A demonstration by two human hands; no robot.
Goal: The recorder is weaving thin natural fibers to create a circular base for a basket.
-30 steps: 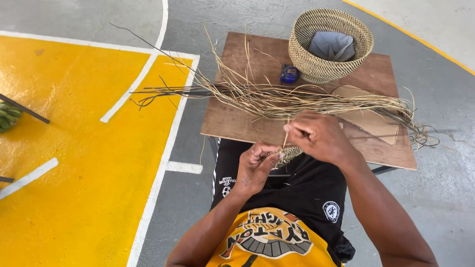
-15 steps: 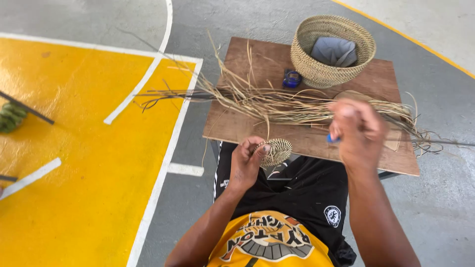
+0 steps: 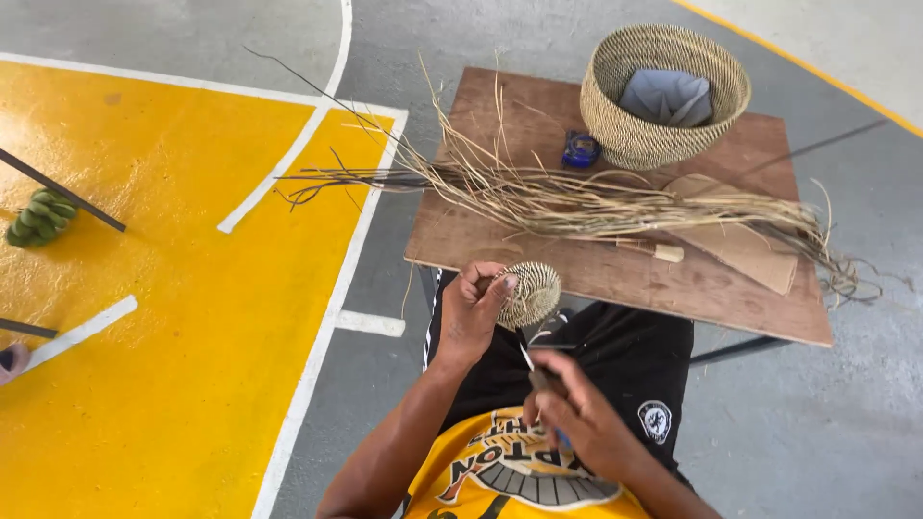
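Observation:
My left hand [image 3: 473,309] grips a small round woven disc [image 3: 533,293] of pale straw, held upright just in front of the board's near edge. My right hand [image 3: 573,411] is low over my lap, fingers closed on a thin needle-like tool [image 3: 528,360] whose tip points up toward the disc. A long bundle of loose straw fibres [image 3: 577,202] lies across the brown wooden board [image 3: 500,240].
At the board's far end stands a large woven basket [image 3: 663,96] with grey cloth inside, a small blue object [image 3: 581,149] beside it. A flat tan piece [image 3: 740,245] rests at the right. The floor is yellow and grey with white lines; a green bundle [image 3: 38,219] lies far left.
My right hand has come down from above the board to my lap, pulling toward me. The left hand still holds the woven disc, slightly raised.

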